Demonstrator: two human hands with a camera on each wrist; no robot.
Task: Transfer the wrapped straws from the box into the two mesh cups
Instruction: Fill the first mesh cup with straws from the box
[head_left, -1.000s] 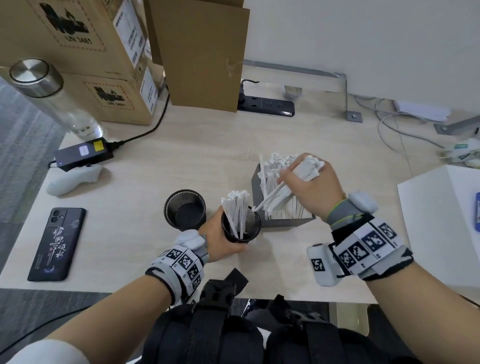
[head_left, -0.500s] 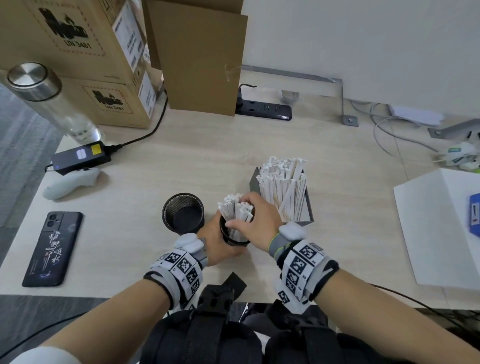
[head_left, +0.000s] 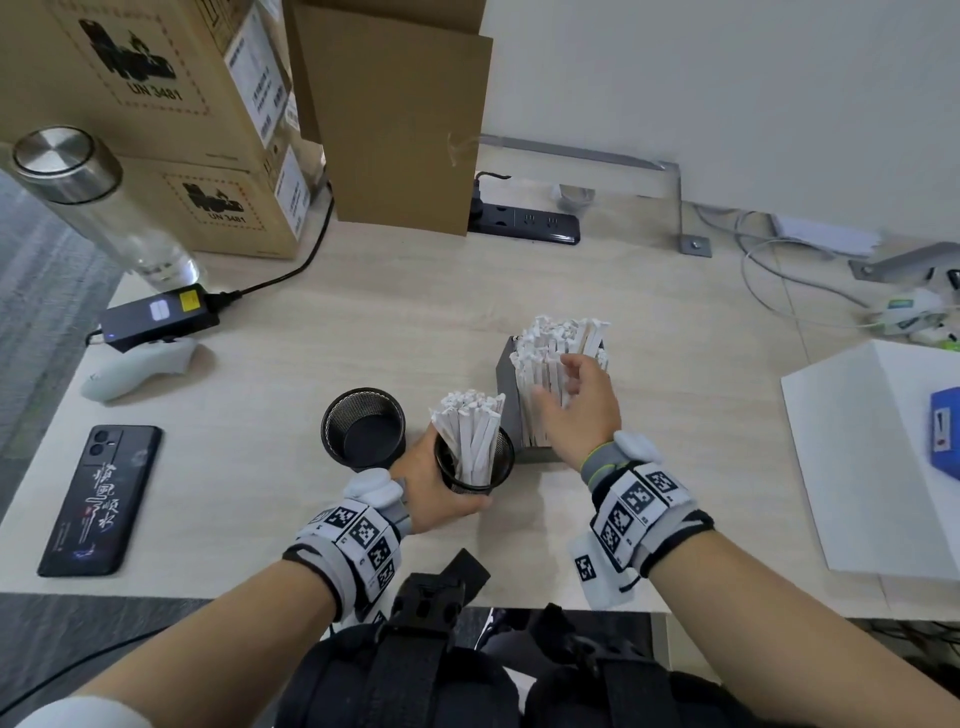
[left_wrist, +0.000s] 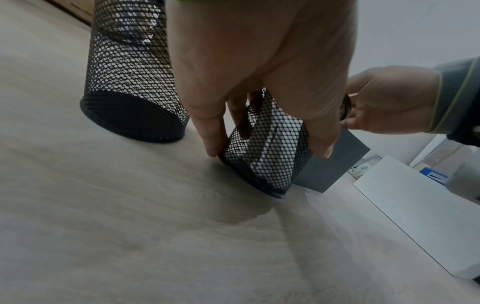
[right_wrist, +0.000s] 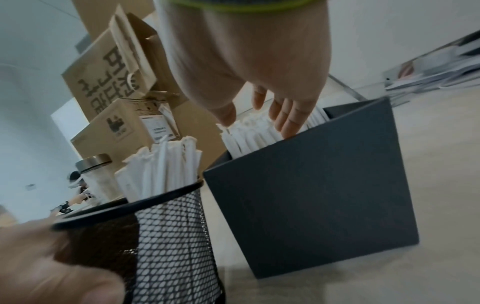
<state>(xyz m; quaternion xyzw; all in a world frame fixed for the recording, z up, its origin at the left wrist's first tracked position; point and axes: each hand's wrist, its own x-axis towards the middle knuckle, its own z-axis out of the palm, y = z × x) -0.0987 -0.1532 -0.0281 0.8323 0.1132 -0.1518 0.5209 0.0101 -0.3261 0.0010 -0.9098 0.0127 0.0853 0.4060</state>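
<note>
My left hand (head_left: 435, 491) grips the nearer mesh cup (head_left: 480, 462), fingers and thumb curled round its wall, steadying it on the desk (head_left: 363, 322). A bundle of wrapped straws (head_left: 470, 428) stands in it, too tightly packed to count. Half a second ago my right hand was at this cup's mouth, setting straws in; now it has let go and moved over to the box, so that load is delivered and I judge the next grab is starting.

My right hand (head_left: 579, 405) is spread, fingers straight and parted, holding nothing; its fingertips (right_wrist: 287, 121) touch the tops of the straws in the box (right_wrist: 311, 185). The box, dark and square, stands just beside the cup I hold, on its right, and is packed with straws (head_left: 558, 348), so plenty of the task remains.

The second mesh cup (head_left: 363, 428) stands just to the left of the first and has no straws in it. That makes two cups, one partly filled, and one box.

Further off lie one phone (head_left: 101, 496), one white controller (head_left: 137, 366), one black power brick (head_left: 158, 317), one bottle (head_left: 98, 202), two stacked cartons (head_left: 208, 130), one paper bag (head_left: 400, 114) and one power strip (head_left: 524, 223).
</note>
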